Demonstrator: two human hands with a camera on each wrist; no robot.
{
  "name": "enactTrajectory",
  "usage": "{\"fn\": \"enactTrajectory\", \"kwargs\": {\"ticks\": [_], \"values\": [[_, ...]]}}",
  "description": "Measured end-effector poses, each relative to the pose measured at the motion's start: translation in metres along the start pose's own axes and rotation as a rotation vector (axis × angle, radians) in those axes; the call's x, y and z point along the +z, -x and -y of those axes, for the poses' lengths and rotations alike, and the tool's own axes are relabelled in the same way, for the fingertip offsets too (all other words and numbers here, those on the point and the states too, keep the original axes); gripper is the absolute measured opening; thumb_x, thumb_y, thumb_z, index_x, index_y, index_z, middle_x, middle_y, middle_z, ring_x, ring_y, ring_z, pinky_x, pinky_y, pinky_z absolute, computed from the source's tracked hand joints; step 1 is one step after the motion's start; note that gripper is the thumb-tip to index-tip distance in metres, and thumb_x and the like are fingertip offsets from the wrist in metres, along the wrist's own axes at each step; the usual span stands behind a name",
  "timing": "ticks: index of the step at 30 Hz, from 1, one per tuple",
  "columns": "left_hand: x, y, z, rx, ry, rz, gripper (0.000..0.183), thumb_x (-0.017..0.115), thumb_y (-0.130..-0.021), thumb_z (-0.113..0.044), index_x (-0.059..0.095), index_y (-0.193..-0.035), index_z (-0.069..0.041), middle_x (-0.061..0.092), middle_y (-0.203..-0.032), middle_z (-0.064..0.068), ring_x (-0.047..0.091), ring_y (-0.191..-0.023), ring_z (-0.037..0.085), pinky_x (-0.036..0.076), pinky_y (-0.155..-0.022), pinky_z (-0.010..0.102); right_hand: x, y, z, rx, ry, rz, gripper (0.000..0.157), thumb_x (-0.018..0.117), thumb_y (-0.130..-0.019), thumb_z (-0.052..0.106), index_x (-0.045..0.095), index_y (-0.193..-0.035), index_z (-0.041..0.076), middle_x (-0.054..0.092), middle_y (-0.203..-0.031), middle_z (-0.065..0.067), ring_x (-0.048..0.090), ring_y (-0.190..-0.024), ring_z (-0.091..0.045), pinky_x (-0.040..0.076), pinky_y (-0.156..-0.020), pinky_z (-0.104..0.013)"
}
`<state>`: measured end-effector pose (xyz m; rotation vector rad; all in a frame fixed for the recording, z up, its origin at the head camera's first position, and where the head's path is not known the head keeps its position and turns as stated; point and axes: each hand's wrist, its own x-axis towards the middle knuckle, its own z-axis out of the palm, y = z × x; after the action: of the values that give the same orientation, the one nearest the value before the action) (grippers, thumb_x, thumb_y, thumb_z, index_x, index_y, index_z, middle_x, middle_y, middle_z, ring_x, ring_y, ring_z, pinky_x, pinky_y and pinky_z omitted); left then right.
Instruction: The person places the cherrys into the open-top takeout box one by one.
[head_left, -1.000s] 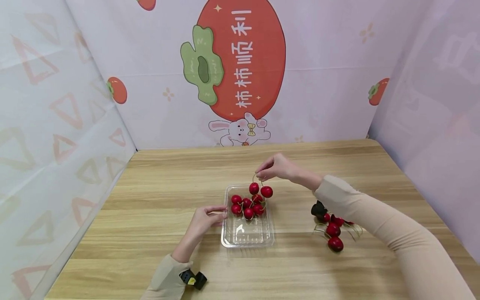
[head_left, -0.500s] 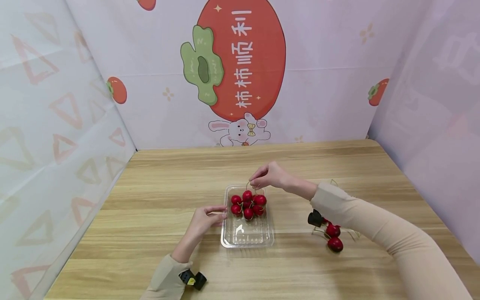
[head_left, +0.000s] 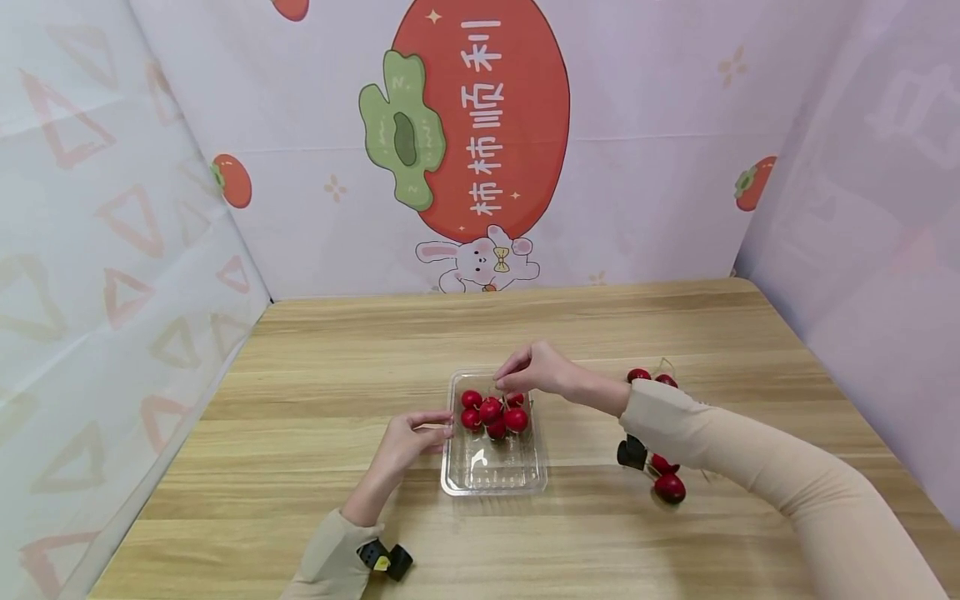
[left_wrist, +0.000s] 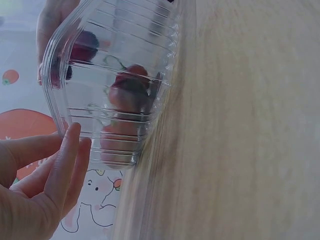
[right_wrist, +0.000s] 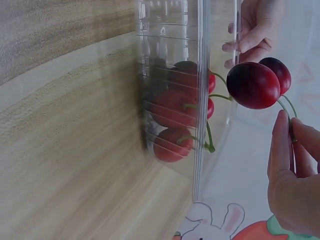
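Wooden table (head_left: 337,350) holds a plastic tray (head_left: 491,480). Loose left hand (head_left: 408,439) touches its 9 o'clock side; right hand (head_left: 540,369) pinches 2 cherries (right_wrist: 253,85) by stem (right_wrist: 284,106).

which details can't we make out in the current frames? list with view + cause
Head: count of loose round red cherries; beige fabric right sleeve overlaps them.
Head: exact count of round red cherries in tray; they overlap.
Left wrist: sharp cherry outlines; ribbed wall of the clear rectangular plastic tray distorts them.
Right wrist: rest of bare right hand; right edge cuts it off.
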<state>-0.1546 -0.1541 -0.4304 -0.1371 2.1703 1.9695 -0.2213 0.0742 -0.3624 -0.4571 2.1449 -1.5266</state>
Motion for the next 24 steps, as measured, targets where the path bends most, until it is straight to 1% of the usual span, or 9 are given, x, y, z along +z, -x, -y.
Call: {"fn": "enactTrajectory", "kwargs": {"ticks": [3, 6, 8, 10, 14, 20, 24], "values": [[-0.001, 0.0, 0.0, -0.003, 0.0, 0.001, 0.03, 0.063, -0.076, 0.004, 0.059, -0.106, 0.009, 0.061, -0.103, 0.021, 0.063, -0.081, 0.019, 0.055, -0.071, 0.034, 0.003, 0.002, -0.002, 0.002, 0.005, 0.002, 0.02, 0.065, -0.077, 0.004, 0.064, -0.091, -0.01, 0.067, -0.077, -0.011, 0.065, -0.067, -0.02, 0.052, -0.075, -0.045], [-0.001, 0.001, -0.001, -0.005, -0.004, 0.002, 0.03, 0.062, -0.076, 0.004, 0.06, -0.105, 0.009, 0.061, -0.103, 0.021, 0.064, -0.081, 0.019, 0.055, -0.07, 0.033, 0.005, 0.004, -0.003, 0.001, 0.001, 0.009, 0.018, 0.064, -0.078, 0.002, 0.064, -0.09, -0.01, 0.067, -0.078, -0.011, 0.065, -0.068, -0.022, 0.053, -0.075, -0.045], [-0.001, 0.001, -0.001, -0.005, -0.004, 0.002, 0.03, 0.062, -0.076, 0.004, 0.06, -0.105, 0.009, 0.061, -0.103, 0.021, 0.064, -0.081, 0.02, 0.055, -0.071, 0.034, 0.006, 0.005, -0.004, 0.002, -0.003, 0.015, 0.017, 0.064, -0.078, 0.002, 0.064, -0.09, -0.01, 0.067, -0.079, -0.012, 0.065, -0.068, -0.023, 0.053, -0.074, -0.044], [0.0, 0.001, -0.001, -0.003, -0.003, 0.002, 0.03, 0.062, -0.077, 0.004, 0.059, -0.106, 0.009, 0.061, -0.104, 0.022, 0.063, -0.081, 0.02, 0.055, -0.071, 0.034, 0.007, 0.006, -0.005, 0.003, -0.01, 0.022, 0.015, 0.063, -0.078, 0.001, 0.064, -0.089, -0.01, 0.067, -0.08, -0.014, 0.065, -0.07, -0.026, 0.053, -0.074, -0.044], [0.0, 0.001, -0.001, -0.002, 0.0, 0.001, 0.03, 0.063, -0.077, 0.003, 0.059, -0.107, 0.009, 0.061, -0.104, 0.022, 0.063, -0.082, 0.02, 0.056, -0.07, 0.034, 0.008, 0.008, -0.007, -0.001, 0.003, 0.035, 0.015, 0.063, -0.078, 0.001, 0.065, -0.089, -0.009, 0.067, -0.081, -0.015, 0.065, -0.07, -0.026, 0.053, -0.073, -0.044], [0.0, 0.001, -0.001, -0.004, 0.003, 0.005, 0.031, 0.063, -0.077, 0.003, 0.058, -0.107, 0.009, 0.06, -0.106, 0.022, 0.063, -0.082, 0.019, 0.055, -0.071, 0.033, 0.01, 0.009, -0.011, -0.004, 0.026, 0.047, 0.016, 0.065, -0.078, 0.004, 0.066, -0.09, -0.008, 0.067, -0.083, -0.015, 0.064, -0.065, -0.016, 0.054, -0.072, -0.04], [0.0, 0.0, 0.0, 0.003, -0.003, 0.007, 0.031, 0.063, -0.077, 0.003, 0.059, -0.106, 0.01, 0.06, -0.105, 0.021, 0.063, -0.081, 0.019, 0.056, -0.07, 0.033, 0.011, 0.009, -0.015, -0.02, 0.016, 0.053, 0.016, 0.065, -0.077, 0.002, 0.066, -0.089, -0.009, 0.067, -0.083, -0.016, 0.064, -0.064, -0.014, 0.055, -0.071, -0.04]]}}
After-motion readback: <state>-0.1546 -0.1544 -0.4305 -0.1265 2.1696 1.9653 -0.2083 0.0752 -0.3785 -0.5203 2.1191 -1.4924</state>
